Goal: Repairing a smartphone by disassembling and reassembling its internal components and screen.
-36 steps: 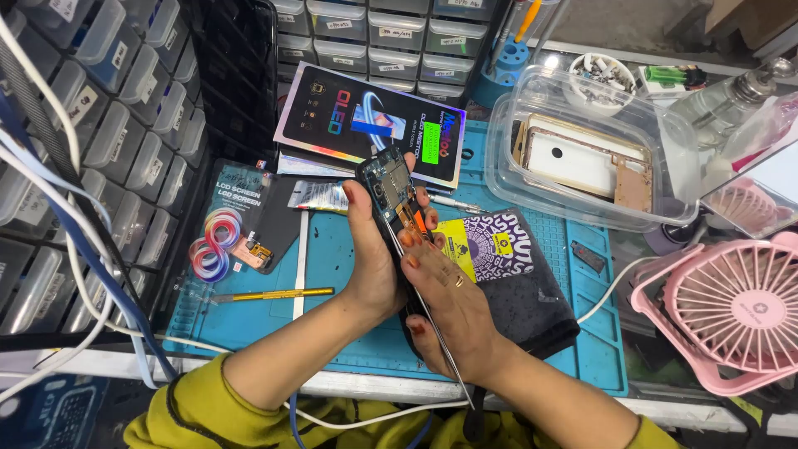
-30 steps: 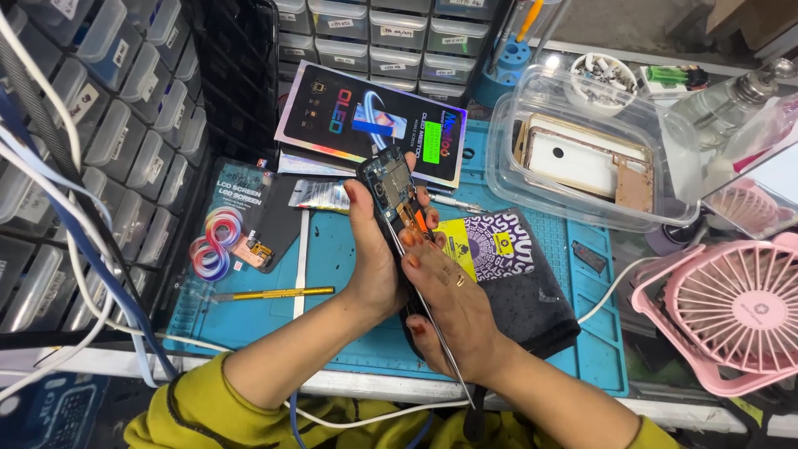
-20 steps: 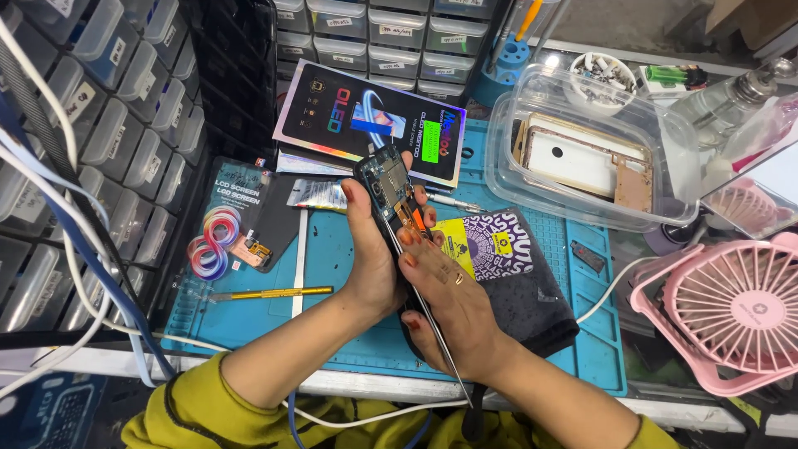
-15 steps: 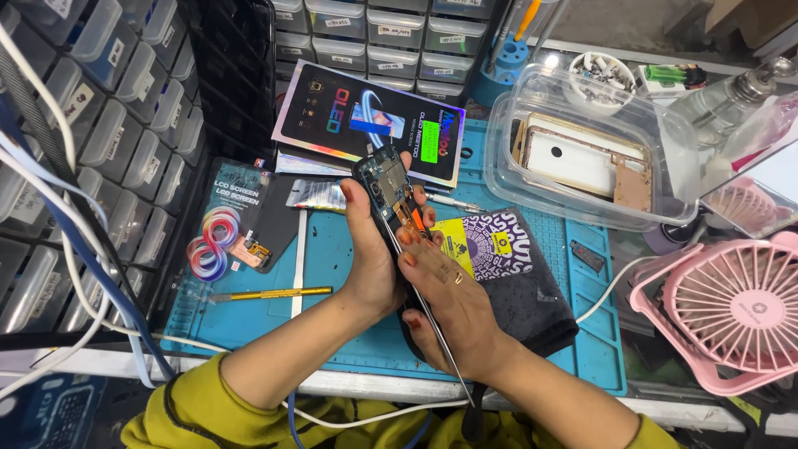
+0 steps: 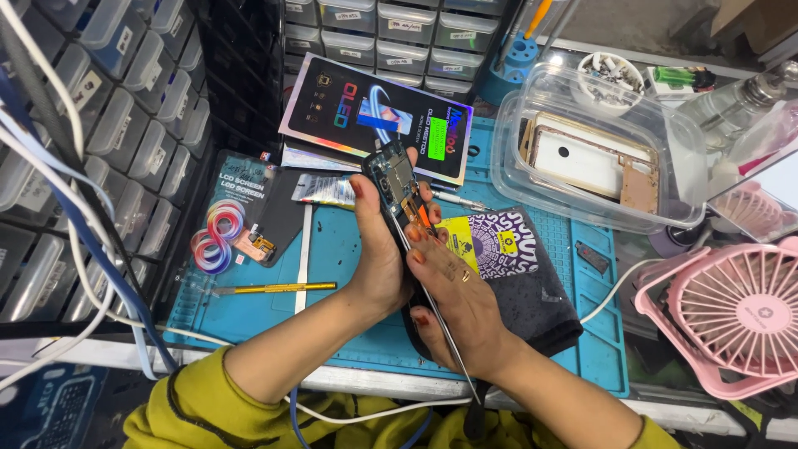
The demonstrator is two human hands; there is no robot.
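My left hand (image 5: 376, 254) grips an opened phone (image 5: 393, 176) tilted up above the blue work mat (image 5: 332, 274), its inner boards and an orange part facing me. My right hand (image 5: 455, 303) sits just right of the phone and holds a thin metal tool (image 5: 439, 320) whose tip reaches into the phone's middle. Both sleeves are yellow-green. The lower half of the phone is hidden by my fingers.
A dark patterned cloth (image 5: 524, 287) lies under my right hand. Screen boxes (image 5: 378, 116) and a packaged screen (image 5: 241, 224) sit at left. A clear tub with a phone frame (image 5: 594, 158) is at right, a pink fan (image 5: 731, 312) beyond. Drawer racks (image 5: 100, 150) line the left.
The phone and both hands have shifted very slightly; the right hand's tool stays at the phone's middle. Nothing taken up or let go.
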